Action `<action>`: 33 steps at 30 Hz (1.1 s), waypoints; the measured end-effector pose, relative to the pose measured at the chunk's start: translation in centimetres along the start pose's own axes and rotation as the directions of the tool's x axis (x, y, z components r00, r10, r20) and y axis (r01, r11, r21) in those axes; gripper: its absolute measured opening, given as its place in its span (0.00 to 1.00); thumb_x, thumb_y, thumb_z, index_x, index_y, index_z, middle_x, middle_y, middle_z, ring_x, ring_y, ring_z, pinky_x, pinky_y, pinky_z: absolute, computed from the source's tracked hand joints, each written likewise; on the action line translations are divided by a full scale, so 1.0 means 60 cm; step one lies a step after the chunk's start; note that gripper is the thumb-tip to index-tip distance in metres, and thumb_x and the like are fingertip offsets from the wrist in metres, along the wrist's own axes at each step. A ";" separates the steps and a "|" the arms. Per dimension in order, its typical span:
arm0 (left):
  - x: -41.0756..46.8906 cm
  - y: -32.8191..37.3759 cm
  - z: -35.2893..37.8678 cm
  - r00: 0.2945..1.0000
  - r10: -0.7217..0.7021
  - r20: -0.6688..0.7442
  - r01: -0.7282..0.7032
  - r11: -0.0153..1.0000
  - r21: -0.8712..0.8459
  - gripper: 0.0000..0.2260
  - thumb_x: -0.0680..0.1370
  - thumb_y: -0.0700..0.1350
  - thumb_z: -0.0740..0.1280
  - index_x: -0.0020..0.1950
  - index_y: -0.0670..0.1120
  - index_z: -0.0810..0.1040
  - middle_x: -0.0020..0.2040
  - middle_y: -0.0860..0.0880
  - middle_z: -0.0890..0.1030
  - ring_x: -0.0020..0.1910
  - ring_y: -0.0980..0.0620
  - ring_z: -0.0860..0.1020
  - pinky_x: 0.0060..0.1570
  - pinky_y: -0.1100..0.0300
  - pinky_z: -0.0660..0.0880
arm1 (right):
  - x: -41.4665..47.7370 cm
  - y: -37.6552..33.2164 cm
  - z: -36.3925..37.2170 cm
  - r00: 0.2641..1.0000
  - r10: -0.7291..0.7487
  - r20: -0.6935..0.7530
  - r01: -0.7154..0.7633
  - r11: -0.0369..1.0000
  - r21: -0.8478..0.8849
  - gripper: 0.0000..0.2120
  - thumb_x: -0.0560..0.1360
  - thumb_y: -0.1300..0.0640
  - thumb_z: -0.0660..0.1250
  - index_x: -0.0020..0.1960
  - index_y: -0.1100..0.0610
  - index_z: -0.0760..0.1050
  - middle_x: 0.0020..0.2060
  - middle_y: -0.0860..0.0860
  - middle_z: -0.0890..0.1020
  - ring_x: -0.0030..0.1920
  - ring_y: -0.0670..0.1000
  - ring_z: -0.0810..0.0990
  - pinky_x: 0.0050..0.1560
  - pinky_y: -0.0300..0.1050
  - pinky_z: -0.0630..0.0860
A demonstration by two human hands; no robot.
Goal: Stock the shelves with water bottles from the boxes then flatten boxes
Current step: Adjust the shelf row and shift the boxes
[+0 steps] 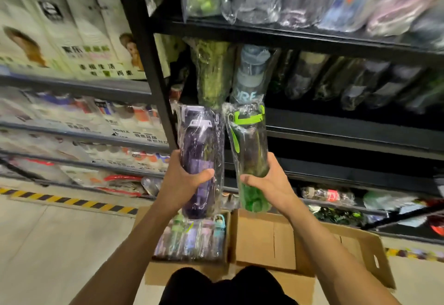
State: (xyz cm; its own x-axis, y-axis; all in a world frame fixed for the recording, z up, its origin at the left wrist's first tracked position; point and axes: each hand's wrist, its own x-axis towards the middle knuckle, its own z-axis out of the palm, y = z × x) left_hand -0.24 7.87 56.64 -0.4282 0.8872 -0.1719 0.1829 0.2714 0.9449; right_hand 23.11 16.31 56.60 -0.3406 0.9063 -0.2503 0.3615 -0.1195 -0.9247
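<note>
L hand (185, 179) wraps purple plastic-bagged water bottle (201, 151); R hand (266, 181) wraps green-lidded bagged bottle (251, 143), both upright at 12 o'clock before black metal shelf (336, 122). Open cardboard box (264, 239) w/ more bottles at 6.

Hands: two, left hand (185, 182), right hand (269, 183). Held: one purple bottle (200, 151), one green bottle (252, 151). Cardboard boxes (262, 239): two (packed bottles (192, 242) too blurred to count).

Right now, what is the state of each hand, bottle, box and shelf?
Left hand: grips the purple bottle.
Right hand: grips the green bottle.
Purple bottle: upright, plastic-wrapped, off the shelf.
Green bottle: upright, plastic-wrapped, off the shelf.
Box: open, wrapped bottles inside.
Shelf: partly stocked.
</note>
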 end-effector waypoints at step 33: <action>0.199 0.236 0.377 0.980 0.177 -0.089 -0.165 0.978 0.128 0.32 0.66 0.51 0.85 0.60 0.49 0.70 0.58 0.53 0.79 0.56 0.51 0.79 0.58 0.53 0.76 | 0.181 -0.003 -0.381 0.962 -0.112 -0.248 0.120 0.993 0.016 0.34 0.67 0.51 0.84 0.65 0.48 0.68 0.57 0.48 0.81 0.57 0.50 0.81 0.61 0.53 0.77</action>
State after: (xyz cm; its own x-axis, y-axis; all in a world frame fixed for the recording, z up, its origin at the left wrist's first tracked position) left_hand 17.28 30.75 61.64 -0.4657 0.8846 0.0236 0.3625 0.1664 0.9170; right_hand 39.21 35.43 60.63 -0.1531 0.9860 -0.0661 0.3040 -0.0166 -0.9525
